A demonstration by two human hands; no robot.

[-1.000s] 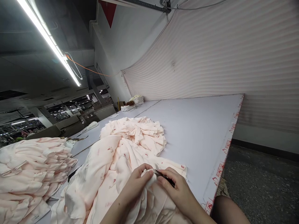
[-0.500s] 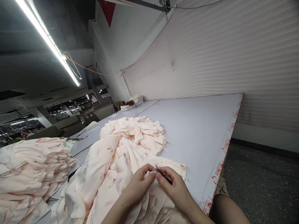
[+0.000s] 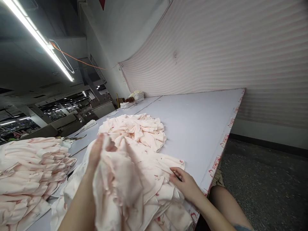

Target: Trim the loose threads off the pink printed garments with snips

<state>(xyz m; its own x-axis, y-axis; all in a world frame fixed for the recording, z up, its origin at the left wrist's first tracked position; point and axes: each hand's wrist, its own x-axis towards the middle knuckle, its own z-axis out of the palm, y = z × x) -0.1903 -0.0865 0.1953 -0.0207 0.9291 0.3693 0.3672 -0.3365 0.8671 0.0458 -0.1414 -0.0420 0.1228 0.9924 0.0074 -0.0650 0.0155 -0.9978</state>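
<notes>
My left hand (image 3: 95,152), smeared by motion, is raised with its fingers closed on a pale pink printed garment (image 3: 120,181). The soft cloth hangs down from it in folds. At the right side of the heap, my right hand (image 3: 186,186) is closed around small dark thread snips (image 3: 177,175); their tips are mostly hidden. Its fingertips rest against or just over the spread pink cloth (image 3: 156,166), which bears small reddish motifs. Beyond it lies a ruffled bundle (image 3: 134,125) of the same cloth.
On the left sits another big pile of pink ruffled pieces (image 3: 31,170). Folded stacks (image 3: 136,96) stand at the table's far end. The grey table (image 3: 192,118) has a right edge taped with red print (image 3: 223,144). A striped cloth (image 3: 204,57) hangs behind.
My hands were together at the cloth; now they are apart. My left hand has lifted the garment up and leftward, while the right has shifted slightly right with the snips.
</notes>
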